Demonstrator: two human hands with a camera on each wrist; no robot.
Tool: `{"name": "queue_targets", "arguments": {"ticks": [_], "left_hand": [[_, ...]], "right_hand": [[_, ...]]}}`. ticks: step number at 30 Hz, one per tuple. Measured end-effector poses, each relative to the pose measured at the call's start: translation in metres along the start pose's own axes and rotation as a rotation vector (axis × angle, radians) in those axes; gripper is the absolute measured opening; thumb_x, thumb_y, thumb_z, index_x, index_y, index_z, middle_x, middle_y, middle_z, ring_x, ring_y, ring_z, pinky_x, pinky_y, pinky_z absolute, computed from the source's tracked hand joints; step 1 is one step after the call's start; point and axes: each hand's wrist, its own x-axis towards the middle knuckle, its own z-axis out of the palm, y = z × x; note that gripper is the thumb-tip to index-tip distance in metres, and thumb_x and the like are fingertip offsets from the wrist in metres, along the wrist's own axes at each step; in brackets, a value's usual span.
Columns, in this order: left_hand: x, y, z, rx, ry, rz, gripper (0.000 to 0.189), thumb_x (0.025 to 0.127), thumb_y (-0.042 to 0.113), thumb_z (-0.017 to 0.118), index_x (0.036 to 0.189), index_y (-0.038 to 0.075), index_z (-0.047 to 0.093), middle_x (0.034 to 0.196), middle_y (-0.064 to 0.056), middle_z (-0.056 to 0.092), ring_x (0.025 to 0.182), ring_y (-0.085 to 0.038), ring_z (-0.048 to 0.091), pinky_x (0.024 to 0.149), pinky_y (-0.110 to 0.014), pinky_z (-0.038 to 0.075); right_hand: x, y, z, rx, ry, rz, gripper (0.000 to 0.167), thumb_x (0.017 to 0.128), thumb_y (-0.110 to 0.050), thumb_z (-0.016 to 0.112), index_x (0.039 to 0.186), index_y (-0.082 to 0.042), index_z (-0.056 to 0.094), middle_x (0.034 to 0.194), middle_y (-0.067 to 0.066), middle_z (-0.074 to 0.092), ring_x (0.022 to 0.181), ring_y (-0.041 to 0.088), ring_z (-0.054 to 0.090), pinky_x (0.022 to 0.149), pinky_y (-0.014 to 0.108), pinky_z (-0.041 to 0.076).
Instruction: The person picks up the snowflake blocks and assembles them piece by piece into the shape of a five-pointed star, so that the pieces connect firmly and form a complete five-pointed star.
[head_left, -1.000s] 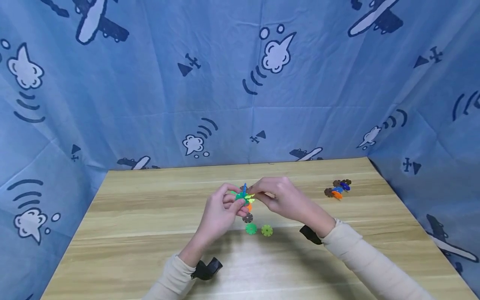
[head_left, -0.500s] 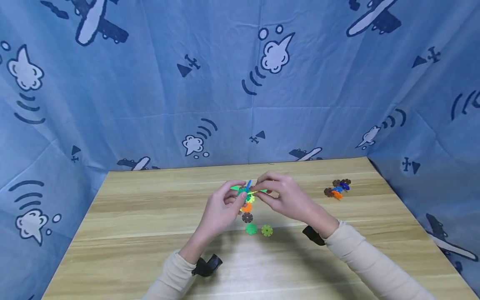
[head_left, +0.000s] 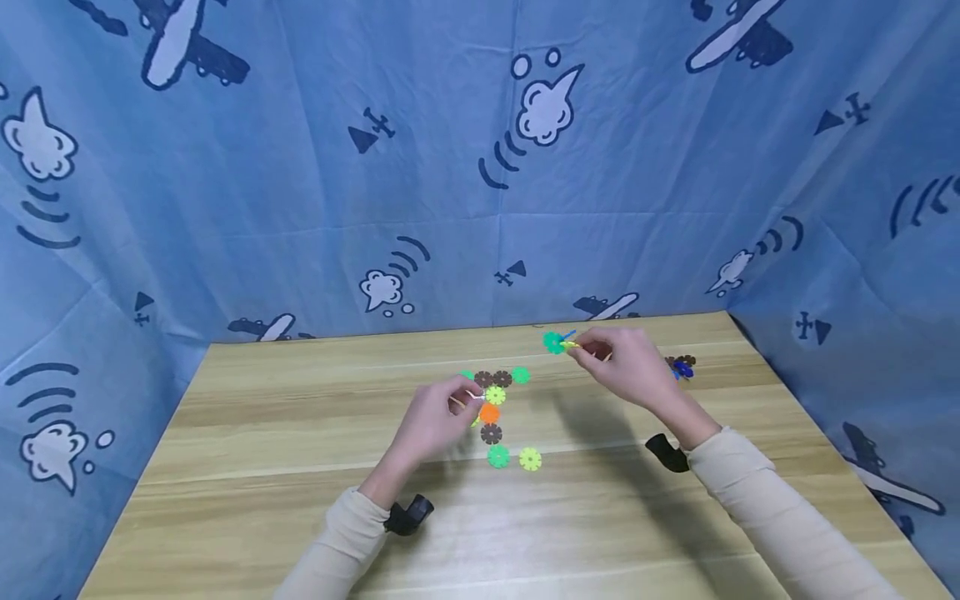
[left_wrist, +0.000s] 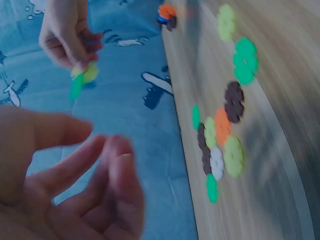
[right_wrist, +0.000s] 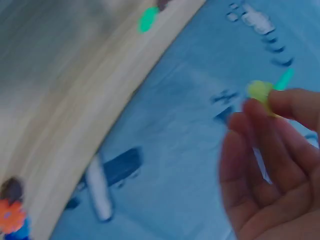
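Between thumb and fingertips, my right hand [head_left: 626, 362] pinches a small cluster of snowflake discs, held up over the table's back. Its yellow-green disc [right_wrist: 260, 91] is at the fingertips, joined to a green disc [head_left: 553, 342] and a blue disc [head_left: 568, 334]. My left hand [head_left: 435, 421] hovers by the discs in the middle, its fingers loosely bent and holding nothing. Below it lies a white disc [left_wrist: 216, 163], among an orange disc [head_left: 489, 413], brown discs [head_left: 491, 433], yellow-green ones and green ones laid flat in a rough pattern, partly hidden by the hand in the head view.
At the table's right back lies a small pile with brown and dark blue discs [head_left: 683, 369], partly behind my right hand. Its orange disc [right_wrist: 11, 216] shows in the right wrist view. A blue patterned curtain [head_left: 435, 167] hangs behind the wooden table [head_left: 262, 433].
Both hands held the disc cluster together; now they are apart. My right hand has carried it up and to the right, and my left hand has let go and lowered slightly.
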Motion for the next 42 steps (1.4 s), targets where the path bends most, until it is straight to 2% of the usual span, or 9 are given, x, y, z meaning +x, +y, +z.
{"name": "queue_targets", "arguments": {"ticks": [7, 9, 14, 20, 24, 29, 33, 38, 42], "left_hand": [[0.001, -0.011, 0.006, 0.147, -0.294, -0.042, 0.02, 0.095, 0.018, 0.068, 0.112, 0.007, 0.07, 0.081, 0.0, 0.063, 0.068, -0.012, 0.055, 0.065, -0.026, 0.046], [-0.001, -0.014, 0.01, 0.159, -0.334, -0.056, 0.022, 0.095, 0.018, 0.069, 0.114, 0.006, 0.068, 0.072, 0.001, 0.06, 0.062, -0.011, 0.051, 0.062, -0.025, 0.043], [-0.003, -0.018, 0.021, 0.255, -0.349, -0.056, 0.029, 0.093, 0.019, 0.071, 0.117, 0.004, 0.066, 0.063, 0.004, 0.053, 0.056, -0.01, 0.046, 0.059, -0.026, 0.041], [-0.003, -0.017, 0.031, 0.342, -0.327, -0.064, 0.028, 0.089, 0.025, 0.077, 0.109, 0.009, 0.066, 0.076, 0.002, 0.058, 0.069, -0.012, 0.05, 0.068, -0.031, 0.047], [-0.004, -0.015, 0.037, 0.389, -0.301, -0.026, 0.026, 0.086, 0.028, 0.081, 0.099, 0.012, 0.064, 0.078, 0.004, 0.058, 0.069, -0.012, 0.05, 0.065, -0.03, 0.046], [-0.004, -0.013, 0.045, 0.472, -0.261, 0.031, 0.028, 0.084, 0.03, 0.083, 0.091, 0.015, 0.061, 0.079, 0.006, 0.056, 0.072, -0.011, 0.051, 0.057, -0.03, 0.044], [-0.004, -0.013, 0.05, 0.497, -0.242, 0.025, 0.03, 0.081, 0.027, 0.086, 0.086, 0.014, 0.059, 0.083, 0.005, 0.06, 0.074, -0.013, 0.053, 0.056, -0.029, 0.044], [-0.007, -0.012, 0.051, 0.46, -0.242, -0.01, 0.03, 0.081, 0.02, 0.084, 0.083, 0.014, 0.055, 0.1, -0.001, 0.063, 0.08, -0.016, 0.054, 0.062, -0.031, 0.046], [-0.006, -0.012, 0.044, 0.361, -0.224, 0.005, 0.023, 0.088, 0.007, 0.073, 0.085, 0.014, 0.052, 0.092, -0.001, 0.056, 0.08, -0.017, 0.05, 0.066, -0.032, 0.046]], "right_hand": [[-0.005, 0.043, -0.014, -0.185, -0.244, 0.254, 0.024, 0.094, -0.025, 0.065, 0.098, -0.003, 0.077, 0.092, 0.01, 0.075, 0.076, 0.022, 0.066, 0.061, 0.04, 0.054], [-0.008, 0.051, -0.016, -0.207, -0.282, 0.305, 0.023, 0.093, -0.023, 0.064, 0.088, -0.004, 0.076, 0.08, 0.008, 0.071, 0.067, 0.019, 0.059, 0.053, 0.033, 0.047], [-0.014, 0.063, -0.013, -0.24, -0.355, 0.375, 0.036, 0.091, -0.019, 0.064, 0.056, -0.016, 0.052, 0.056, -0.005, 0.04, 0.054, 0.013, 0.037, 0.048, 0.025, 0.026], [-0.015, 0.07, -0.006, -0.276, -0.377, 0.43, 0.04, 0.088, -0.018, 0.064, 0.054, -0.02, 0.044, 0.057, -0.004, 0.036, 0.058, 0.015, 0.038, 0.05, 0.028, 0.03], [-0.014, 0.062, -0.003, -0.31, -0.401, 0.46, 0.043, 0.091, -0.024, 0.067, 0.059, -0.017, 0.04, 0.06, -0.002, 0.03, 0.059, 0.016, 0.035, 0.051, 0.03, 0.032], [-0.011, 0.034, 0.0, -0.337, -0.384, 0.354, 0.036, 0.091, -0.027, 0.07, 0.068, -0.011, 0.047, 0.064, 0.001, 0.041, 0.059, 0.018, 0.042, 0.051, 0.031, 0.036], [-0.009, 0.004, 0.009, -0.337, -0.406, 0.223, 0.027, 0.09, -0.03, 0.074, 0.079, -0.009, 0.059, 0.07, 0.002, 0.056, 0.062, 0.017, 0.05, 0.052, 0.03, 0.041], [-0.01, -0.027, 0.026, -0.282, -0.525, 0.117, 0.022, 0.089, -0.033, 0.076, 0.084, -0.014, 0.064, 0.075, -0.001, 0.062, 0.063, 0.016, 0.053, 0.056, 0.03, 0.044], [-0.013, -0.042, 0.045, -0.22, -0.616, 0.066, 0.024, 0.086, -0.032, 0.081, 0.088, -0.015, 0.064, 0.074, -0.003, 0.059, 0.064, 0.015, 0.051, 0.057, 0.03, 0.043]]}}
